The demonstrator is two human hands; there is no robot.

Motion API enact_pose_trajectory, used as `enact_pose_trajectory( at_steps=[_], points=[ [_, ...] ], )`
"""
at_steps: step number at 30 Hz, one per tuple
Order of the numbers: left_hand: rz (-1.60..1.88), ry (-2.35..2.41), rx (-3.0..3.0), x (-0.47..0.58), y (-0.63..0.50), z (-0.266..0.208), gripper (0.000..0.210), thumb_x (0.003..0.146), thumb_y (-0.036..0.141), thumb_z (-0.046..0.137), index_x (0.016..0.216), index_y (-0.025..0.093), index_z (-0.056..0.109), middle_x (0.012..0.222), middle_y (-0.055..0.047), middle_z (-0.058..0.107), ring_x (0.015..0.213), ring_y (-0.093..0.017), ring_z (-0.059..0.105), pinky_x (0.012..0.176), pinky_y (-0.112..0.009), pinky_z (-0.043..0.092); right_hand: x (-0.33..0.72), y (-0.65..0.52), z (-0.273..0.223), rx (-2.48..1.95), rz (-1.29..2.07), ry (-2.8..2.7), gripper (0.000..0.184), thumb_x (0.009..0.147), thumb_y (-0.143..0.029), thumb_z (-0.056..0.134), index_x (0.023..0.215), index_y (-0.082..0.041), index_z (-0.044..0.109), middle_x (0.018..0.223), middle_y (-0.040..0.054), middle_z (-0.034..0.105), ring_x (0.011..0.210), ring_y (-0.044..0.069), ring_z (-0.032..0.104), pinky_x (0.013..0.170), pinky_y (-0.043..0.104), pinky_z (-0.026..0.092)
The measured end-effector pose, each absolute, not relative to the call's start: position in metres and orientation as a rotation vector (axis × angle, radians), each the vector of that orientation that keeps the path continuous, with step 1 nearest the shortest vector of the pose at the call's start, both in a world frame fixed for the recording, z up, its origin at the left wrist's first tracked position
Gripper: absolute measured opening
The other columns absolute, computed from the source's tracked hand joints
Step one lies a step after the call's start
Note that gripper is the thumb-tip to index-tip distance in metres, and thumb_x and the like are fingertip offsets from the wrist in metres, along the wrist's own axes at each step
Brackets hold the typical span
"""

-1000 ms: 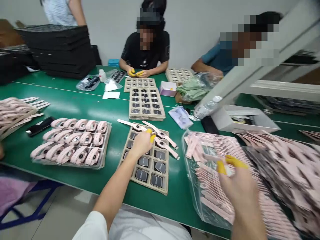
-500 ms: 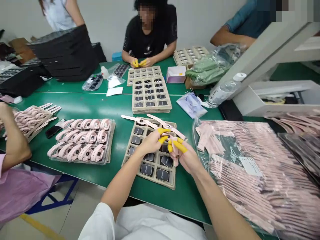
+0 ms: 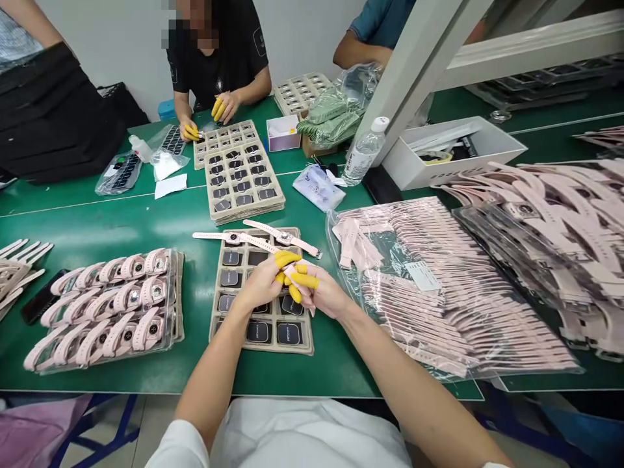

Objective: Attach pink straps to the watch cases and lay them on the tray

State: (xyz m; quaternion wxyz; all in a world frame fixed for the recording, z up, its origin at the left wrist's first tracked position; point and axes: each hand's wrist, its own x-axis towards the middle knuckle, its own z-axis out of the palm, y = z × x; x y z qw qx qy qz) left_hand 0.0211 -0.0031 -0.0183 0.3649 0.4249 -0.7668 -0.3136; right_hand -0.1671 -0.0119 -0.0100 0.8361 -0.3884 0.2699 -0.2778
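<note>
My left hand (image 3: 262, 281) and my right hand (image 3: 325, 290), both with yellow finger cots, meet above a beige tray (image 3: 309, 351) of dark square watch faces. Between them the fingers pinch a pink watch strap (image 3: 291, 268); a watch body, if one is joined to it, is hidden by my fingertips. Just beyond my hands, two watches with pink straps lie across the tray's far end: one watch (image 3: 234, 238) on the left and another watch (image 3: 285, 238) on the right.
On the left stands a clear tray of pink-strapped watches (image 3: 127, 299). A plastic bag of pink straps (image 3: 468, 305) lies right. Further back are stacked watch trays (image 3: 244, 211), a water bottle (image 3: 363, 153), a white box (image 3: 453, 162) and a co-worker (image 3: 219, 71) with yellow finger cots.
The view has swung right, so the table's things sit further left. My hands have drawn closer together around the strap. The co-worker opposite has moved their hands apart.
</note>
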Motion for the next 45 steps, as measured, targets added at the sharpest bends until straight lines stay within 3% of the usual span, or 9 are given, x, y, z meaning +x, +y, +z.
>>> enact_pose_trajectory(
  at_steps=[13,18,25,31,37,40,43,45],
  points=[
    [-0.811,-1.886,1.174,0.017,-0.002,-0.023,0.046,0.095,0.012,0.044,0.135,0.022,0.064,0.135,-0.01,0.069,0.127,-0.022,0.064,0.113,-0.041,0.052,-0.164,-0.015,-0.009,-0.742,-0.662,0.635,0.037,0.08,-0.05,0.08,0.081,-0.019,0.06,0.048,-0.0046,0.054,0.037,0.006,0.029,0.034,0.017,0.023],
    [-0.745,-1.847,1.156,0.014,-0.001,-0.027,0.044,0.098,0.011,0.041,0.137,0.02,0.06,0.134,-0.012,0.066,0.125,-0.023,0.063,0.112,-0.042,0.053,-0.159,-0.015,-0.014,-0.625,-0.712,0.599,0.037,0.079,-0.046,0.083,0.081,-0.018,0.06,0.05,-0.0058,0.05,0.038,0.006,0.032,0.033,0.017,0.023],
    [-0.806,-1.966,1.131,0.019,0.0,-0.017,0.041,0.108,0.027,0.038,0.144,0.02,0.056,0.135,-0.014,0.062,0.128,-0.025,0.059,0.116,-0.046,0.05,-0.164,-0.016,-0.015,-0.521,-0.712,0.605,0.037,0.078,-0.042,0.084,0.074,-0.019,0.055,0.051,-0.0062,0.045,0.038,0.005,0.031,0.032,0.015,0.019],
    [-0.695,-2.147,1.26,0.018,0.0,-0.011,0.04,0.1,0.023,0.048,0.136,0.015,0.062,0.123,-0.015,0.064,0.121,-0.029,0.059,0.109,-0.049,0.054,-0.167,-0.016,-0.011,-0.556,-0.635,0.72,0.046,0.071,-0.05,0.089,0.073,-0.018,0.055,0.051,-0.0062,0.046,0.038,0.003,0.028,0.033,0.015,0.017],
    [-0.913,-1.926,1.115,0.022,-0.001,-0.014,0.038,0.108,0.031,0.041,0.139,0.023,0.062,0.13,-0.012,0.067,0.125,-0.025,0.062,0.113,-0.044,0.052,-0.165,-0.013,-0.007,-0.638,-0.67,0.679,0.047,0.076,-0.055,0.086,0.077,-0.019,0.055,0.049,-0.0065,0.047,0.038,0.005,0.03,0.034,0.016,0.024],
    [-1.005,-1.767,1.092,0.022,-0.001,-0.016,0.043,0.106,0.037,0.054,0.147,0.023,0.056,0.131,-0.012,0.068,0.121,-0.023,0.067,0.105,-0.04,0.057,-0.164,-0.01,-0.006,-0.665,-0.726,0.723,0.05,0.078,-0.062,0.084,0.084,-0.02,0.057,0.055,-0.0043,0.054,0.041,0.008,0.04,0.036,0.018,0.033],
    [-0.938,-1.619,1.118,0.018,-0.002,-0.018,0.034,0.099,0.038,0.069,0.128,0.021,0.068,0.114,-0.009,0.074,0.102,-0.02,0.071,0.09,-0.033,0.06,-0.164,-0.008,-0.006,-0.75,-0.758,0.785,0.056,0.081,-0.07,0.079,0.094,-0.021,0.056,0.06,-0.0046,0.057,0.045,0.011,0.046,0.039,0.021,0.041],
    [-0.866,-1.529,1.1,0.015,-0.003,-0.018,0.023,0.094,0.039,0.075,0.106,0.02,0.075,0.11,-0.009,0.074,0.101,-0.02,0.07,0.089,-0.033,0.06,-0.165,-0.006,-0.005,-0.781,-0.7,0.789,0.056,0.084,-0.072,0.076,0.095,-0.021,0.056,0.058,-0.0067,0.052,0.043,0.009,0.041,0.038,0.02,0.038]
  ],
)
